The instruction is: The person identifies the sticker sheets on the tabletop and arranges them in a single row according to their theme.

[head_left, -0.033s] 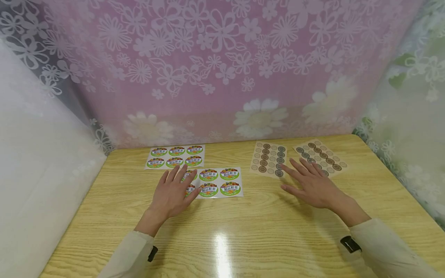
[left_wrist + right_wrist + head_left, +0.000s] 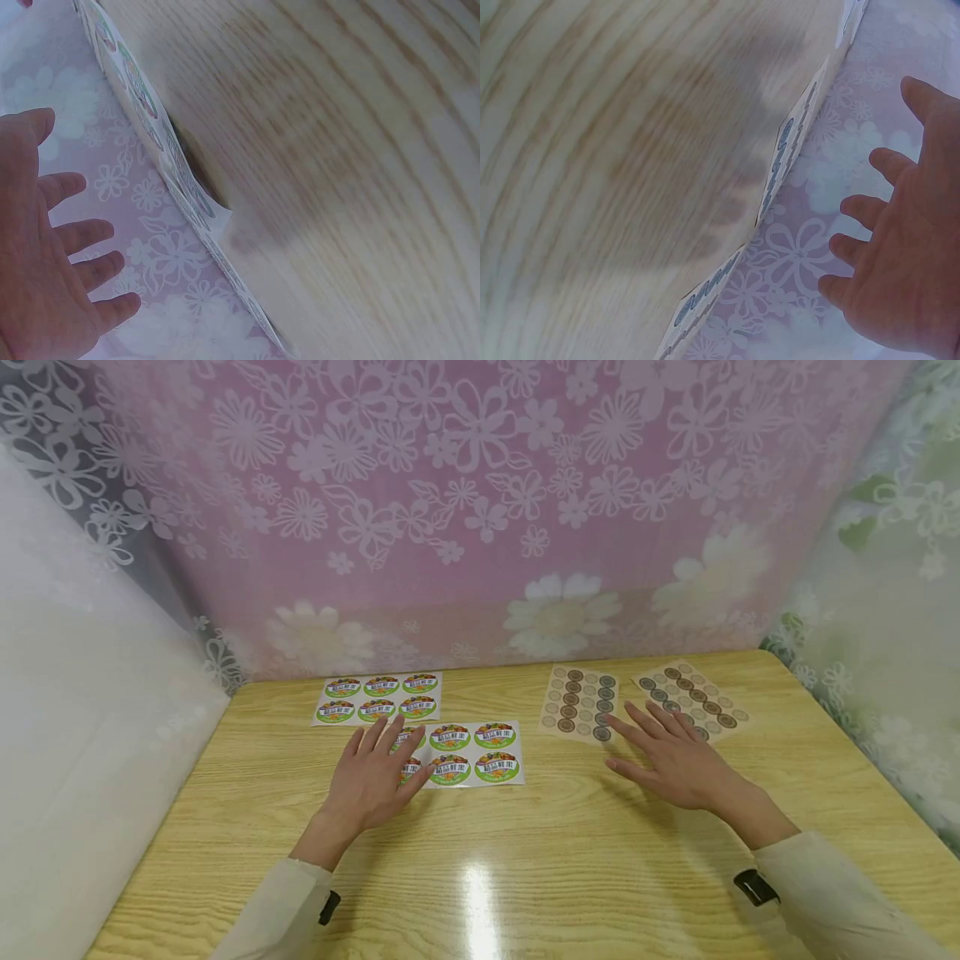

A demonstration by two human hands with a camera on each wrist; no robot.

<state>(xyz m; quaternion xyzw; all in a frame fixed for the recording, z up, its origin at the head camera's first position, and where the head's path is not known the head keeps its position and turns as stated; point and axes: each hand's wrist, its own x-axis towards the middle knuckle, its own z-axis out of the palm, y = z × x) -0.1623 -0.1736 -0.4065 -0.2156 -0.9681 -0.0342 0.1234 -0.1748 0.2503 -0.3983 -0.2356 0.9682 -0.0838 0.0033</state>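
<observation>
Four flat sheets of round stickers lie on the wooden table. Two white ones carry colourful fruit labels: one farther back on the left (image 2: 355, 697), the other nearer the middle (image 2: 472, 756). My left hand (image 2: 371, 781), fingers spread and palm down, overlaps the nearer sheet's left part and hides some labels. On the right are two tan sheets with dark and pale round stickers, one fairly straight (image 2: 583, 700), one turned at an angle (image 2: 693, 697). Over their near edges my right hand (image 2: 675, 764) spreads its fingers. Both wrist views show the left palm (image 2: 37, 262) and right palm (image 2: 907, 255) raised above the tabletop, holding nothing.
The table (image 2: 480, 843) has a light wood grain and a bright reflection near the front. A pink flowered curtain (image 2: 465, 527) hangs along its back edge. Pale sheer cloth stands at the left (image 2: 90, 693) and right (image 2: 885, 635) sides.
</observation>
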